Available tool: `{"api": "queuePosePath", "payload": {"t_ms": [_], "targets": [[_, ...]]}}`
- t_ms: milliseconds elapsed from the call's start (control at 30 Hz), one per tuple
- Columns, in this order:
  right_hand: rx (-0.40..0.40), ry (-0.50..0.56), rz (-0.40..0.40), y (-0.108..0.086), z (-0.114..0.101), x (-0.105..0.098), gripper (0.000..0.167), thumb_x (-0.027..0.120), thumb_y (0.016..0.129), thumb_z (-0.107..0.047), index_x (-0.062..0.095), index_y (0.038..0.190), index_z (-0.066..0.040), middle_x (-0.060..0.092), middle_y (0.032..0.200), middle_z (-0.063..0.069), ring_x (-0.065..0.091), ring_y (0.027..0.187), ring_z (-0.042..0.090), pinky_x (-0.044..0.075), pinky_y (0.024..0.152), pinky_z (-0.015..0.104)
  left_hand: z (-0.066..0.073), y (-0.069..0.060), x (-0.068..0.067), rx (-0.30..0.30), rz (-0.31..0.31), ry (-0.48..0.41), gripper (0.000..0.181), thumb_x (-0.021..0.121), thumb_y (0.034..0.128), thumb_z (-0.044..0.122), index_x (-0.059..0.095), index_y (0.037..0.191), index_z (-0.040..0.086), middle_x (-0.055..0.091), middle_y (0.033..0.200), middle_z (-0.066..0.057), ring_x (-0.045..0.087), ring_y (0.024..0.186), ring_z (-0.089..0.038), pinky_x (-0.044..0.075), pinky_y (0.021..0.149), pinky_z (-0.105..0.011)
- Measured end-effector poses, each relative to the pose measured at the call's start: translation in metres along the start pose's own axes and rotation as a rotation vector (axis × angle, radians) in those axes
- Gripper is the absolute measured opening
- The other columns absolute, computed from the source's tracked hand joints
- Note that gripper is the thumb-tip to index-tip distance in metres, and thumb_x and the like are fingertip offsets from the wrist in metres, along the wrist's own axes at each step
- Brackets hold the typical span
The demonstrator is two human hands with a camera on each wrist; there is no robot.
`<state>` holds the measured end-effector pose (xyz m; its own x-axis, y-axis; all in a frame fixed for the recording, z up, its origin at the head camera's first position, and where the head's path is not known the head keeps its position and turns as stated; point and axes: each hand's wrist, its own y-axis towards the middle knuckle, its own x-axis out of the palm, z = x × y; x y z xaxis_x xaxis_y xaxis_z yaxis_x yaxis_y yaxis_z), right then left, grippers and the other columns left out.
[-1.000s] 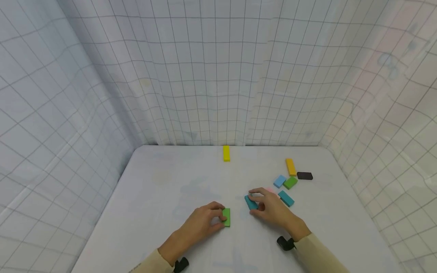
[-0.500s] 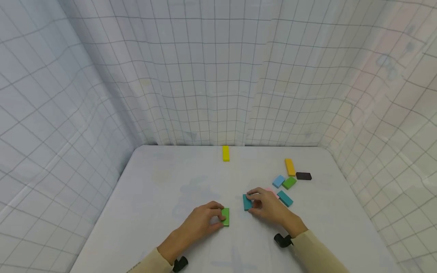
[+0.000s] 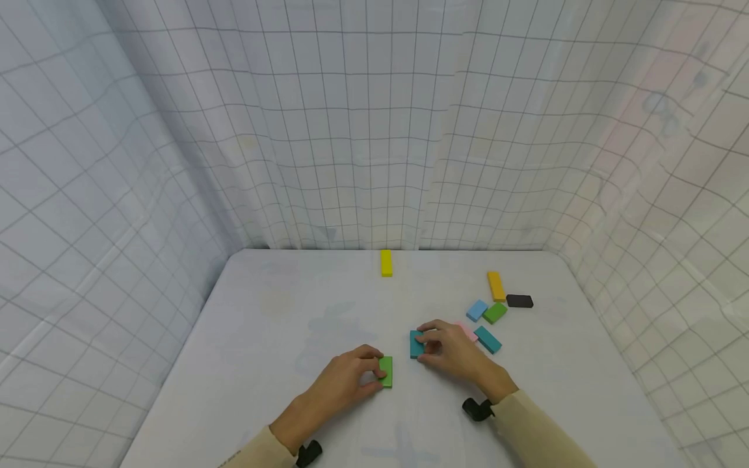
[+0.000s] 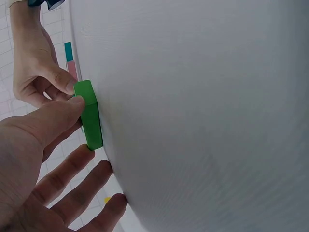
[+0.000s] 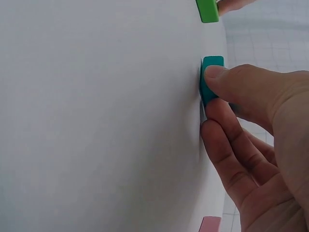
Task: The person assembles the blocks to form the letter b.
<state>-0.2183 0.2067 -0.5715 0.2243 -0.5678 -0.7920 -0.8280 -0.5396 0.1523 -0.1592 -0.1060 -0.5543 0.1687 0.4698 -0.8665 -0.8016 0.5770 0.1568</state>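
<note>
Left hand [image 3: 349,376]: against the green block's left side, thumb at its near end, a finger at its far end, pinching it; remaining fingers spread.

Green block [image 3: 389,372]: landmark, on the table [image 3: 275,299], lengthwise away from the person. Judged light, stiff, smooth, sturdy; best held by its short ends.

Teal block [image 3: 415,344]: right of the green block, slightly farther, apart. Probably handles alike; ends again suit, low down.

Right hand [image 3: 458,352]: right of the green block, fingers bent, teal block pinched between thumb and fingertips.

Pink block [image 3: 469,331], black block [image 3: 519,301]: right of and beyond the green block.
</note>
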Motion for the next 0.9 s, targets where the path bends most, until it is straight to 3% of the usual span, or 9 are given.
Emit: {"api": "queuePosePath", "payload": {"t_ms": [467,900], "targets": [[0.0,-0.019,0.012,0.017,-0.019,0.006,0.039,0.095,0.1,-0.02,0.087,0.134,-0.004,0.079,0.146,0.008,0.076,0.101,0.004,0.068,0.095,0.026,0.001,-0.001,0.002,0.0,0.01,0.025,0.01,0.096,0.0987,0.017,0.092,0.108,0.015,0.075,0.134,-0.007,0.083,0.117,-0.025,0.072,0.094,-0.039],[-0.037,0.025,0.014,0.041,-0.029,0.017,0.03,0.095,0.1,-0.018,0.089,0.126,-0.005,0.081,0.143,0.013,0.081,0.101,0.01,0.068,0.094,0.024,-0.002,0.0,0.004,-0.009,0.015,0.008,0.014,0.097,0.0969,0.015,0.094,0.111,0.013,0.075,0.133,-0.008,0.083,0.115,-0.026,0.072,0.095,-0.04]]}}
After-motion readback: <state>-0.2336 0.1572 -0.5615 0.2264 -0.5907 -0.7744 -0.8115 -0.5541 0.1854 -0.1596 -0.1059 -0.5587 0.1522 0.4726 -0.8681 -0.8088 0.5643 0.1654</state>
